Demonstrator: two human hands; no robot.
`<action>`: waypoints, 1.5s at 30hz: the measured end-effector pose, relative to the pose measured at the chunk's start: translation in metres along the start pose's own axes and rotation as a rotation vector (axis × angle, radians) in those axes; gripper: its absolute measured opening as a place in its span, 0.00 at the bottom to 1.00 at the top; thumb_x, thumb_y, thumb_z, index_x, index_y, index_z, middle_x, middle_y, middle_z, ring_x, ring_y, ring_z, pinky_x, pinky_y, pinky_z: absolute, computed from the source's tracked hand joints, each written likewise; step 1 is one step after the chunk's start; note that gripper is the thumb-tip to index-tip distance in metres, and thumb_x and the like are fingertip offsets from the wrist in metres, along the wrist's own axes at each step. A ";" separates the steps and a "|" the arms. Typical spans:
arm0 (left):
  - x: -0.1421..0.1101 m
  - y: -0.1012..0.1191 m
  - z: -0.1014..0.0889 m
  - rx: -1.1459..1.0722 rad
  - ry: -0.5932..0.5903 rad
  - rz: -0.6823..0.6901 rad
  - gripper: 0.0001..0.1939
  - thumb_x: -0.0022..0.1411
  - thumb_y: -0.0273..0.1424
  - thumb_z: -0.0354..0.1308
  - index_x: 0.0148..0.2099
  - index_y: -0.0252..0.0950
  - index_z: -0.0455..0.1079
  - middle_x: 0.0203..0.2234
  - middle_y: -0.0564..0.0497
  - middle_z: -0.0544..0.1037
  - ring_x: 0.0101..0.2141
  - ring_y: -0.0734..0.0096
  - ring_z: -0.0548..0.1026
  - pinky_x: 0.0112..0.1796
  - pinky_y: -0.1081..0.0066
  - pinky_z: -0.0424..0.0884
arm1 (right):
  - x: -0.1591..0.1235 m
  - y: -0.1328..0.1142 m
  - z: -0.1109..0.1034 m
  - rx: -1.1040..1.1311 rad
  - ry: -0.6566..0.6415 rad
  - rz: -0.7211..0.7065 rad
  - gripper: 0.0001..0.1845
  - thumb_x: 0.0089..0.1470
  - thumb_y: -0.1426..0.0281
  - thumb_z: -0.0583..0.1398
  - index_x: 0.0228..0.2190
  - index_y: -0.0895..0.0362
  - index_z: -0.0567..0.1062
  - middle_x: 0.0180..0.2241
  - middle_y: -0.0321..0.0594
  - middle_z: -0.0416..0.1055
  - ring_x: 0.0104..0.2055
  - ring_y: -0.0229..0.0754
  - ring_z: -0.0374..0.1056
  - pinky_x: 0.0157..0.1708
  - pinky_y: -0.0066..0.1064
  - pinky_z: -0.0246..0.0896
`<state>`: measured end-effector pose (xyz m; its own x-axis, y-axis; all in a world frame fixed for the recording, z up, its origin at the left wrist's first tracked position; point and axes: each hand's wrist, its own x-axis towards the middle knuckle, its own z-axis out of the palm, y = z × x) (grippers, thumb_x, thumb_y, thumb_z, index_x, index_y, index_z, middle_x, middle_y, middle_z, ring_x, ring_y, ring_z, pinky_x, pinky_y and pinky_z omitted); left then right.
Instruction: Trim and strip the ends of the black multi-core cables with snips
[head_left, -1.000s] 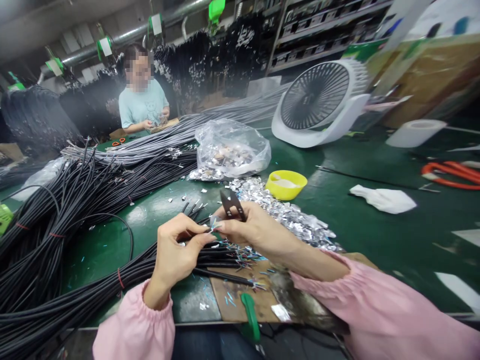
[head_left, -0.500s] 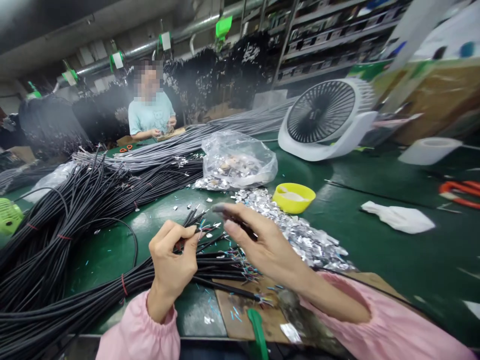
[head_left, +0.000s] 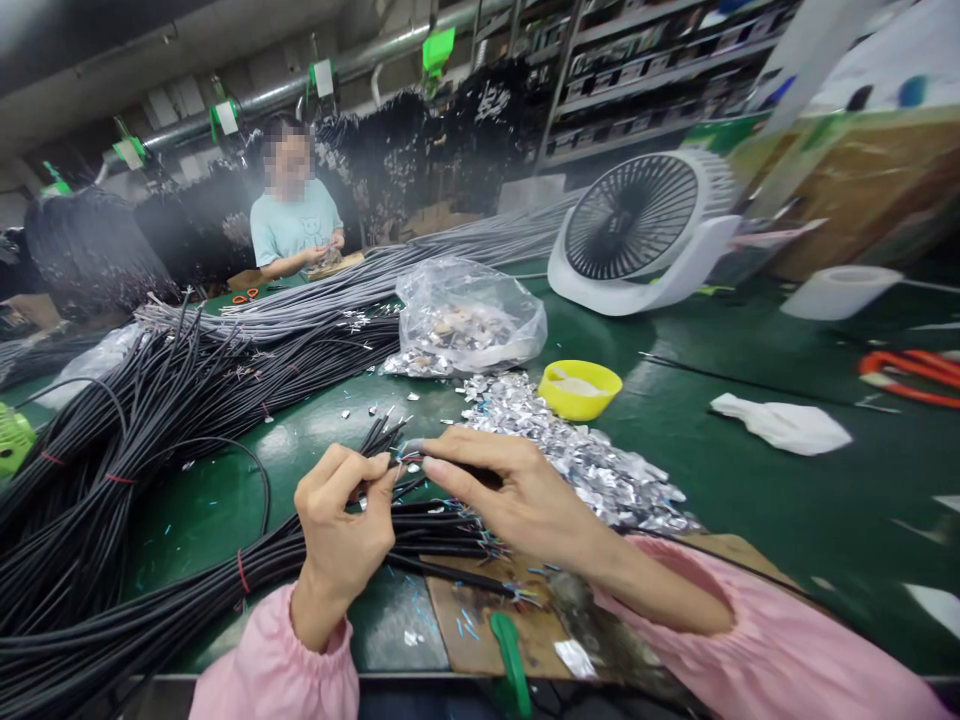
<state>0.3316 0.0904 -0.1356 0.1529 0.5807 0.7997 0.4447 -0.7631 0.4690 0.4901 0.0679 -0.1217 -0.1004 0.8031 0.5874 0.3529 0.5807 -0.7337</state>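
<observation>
a slim black cable end with bared, spread red and blue wires [head_left: 409,459] pointed right, left of the round yellow plastic bowl [head_left: 576,402].

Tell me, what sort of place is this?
Probably a cable workshop: bundles of black cables lie across a green table, silvery scraps are heaped on it, and another person handles something on the far side.

Left hand [head_left: 349,515] hides most of the black sheathed cable [head_left: 392,459] pinched in it. Thin multicoloured wires [head_left: 409,458] beyond: too small to count; contact with right hand [head_left: 517,485] cannot be determined. Dark object [head_left: 486,476] beneath right hand: largely concealed, unidentifiable. Orange-red looped handle [head_left: 922,365]: cut by right edge. Bright-green slotted housing [head_left: 13,438]: cut by left edge. Small item [head_left: 330,258] held by co-worker in pale-blue shirt [head_left: 296,222]: indistinct.
</observation>
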 end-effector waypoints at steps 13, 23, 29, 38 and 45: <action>-0.003 0.001 0.002 0.006 0.015 0.000 0.08 0.54 0.21 0.60 0.26 0.35 0.65 0.19 0.58 0.66 0.21 0.82 0.64 0.23 0.78 0.61 | 0.000 0.000 0.000 -0.039 0.034 -0.008 0.11 0.54 0.71 0.55 0.32 0.60 0.79 0.26 0.40 0.73 0.27 0.36 0.69 0.27 0.23 0.63; -0.003 0.001 0.003 0.060 0.023 0.019 0.09 0.54 0.22 0.59 0.25 0.35 0.65 0.18 0.57 0.66 0.21 0.80 0.65 0.24 0.77 0.63 | 0.000 0.001 -0.001 -0.060 0.001 0.027 0.14 0.57 0.66 0.54 0.31 0.59 0.79 0.25 0.40 0.73 0.26 0.37 0.67 0.25 0.26 0.63; -0.003 0.001 0.004 0.075 0.050 0.040 0.08 0.55 0.21 0.58 0.26 0.35 0.66 0.19 0.58 0.65 0.21 0.82 0.65 0.24 0.79 0.62 | 0.002 0.000 -0.002 -0.020 -0.056 0.107 0.16 0.57 0.63 0.54 0.30 0.58 0.79 0.22 0.38 0.70 0.24 0.37 0.65 0.23 0.26 0.61; -0.003 0.002 0.005 0.107 0.040 0.072 0.08 0.55 0.20 0.58 0.26 0.35 0.66 0.18 0.58 0.65 0.21 0.82 0.64 0.24 0.79 0.62 | 0.001 0.000 -0.002 -0.024 -0.038 0.110 0.15 0.56 0.65 0.54 0.30 0.58 0.78 0.24 0.39 0.71 0.25 0.37 0.67 0.25 0.26 0.62; -0.003 0.003 0.005 0.135 0.038 0.068 0.07 0.56 0.21 0.57 0.26 0.35 0.68 0.19 0.57 0.67 0.21 0.81 0.66 0.24 0.78 0.63 | 0.001 0.001 -0.001 -0.043 -0.009 0.102 0.16 0.56 0.62 0.55 0.30 0.57 0.79 0.24 0.40 0.73 0.27 0.39 0.68 0.26 0.27 0.65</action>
<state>0.3368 0.0871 -0.1385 0.1546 0.5162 0.8424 0.5495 -0.7535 0.3609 0.4916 0.0693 -0.1211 -0.0701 0.8588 0.5075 0.4011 0.4900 -0.7739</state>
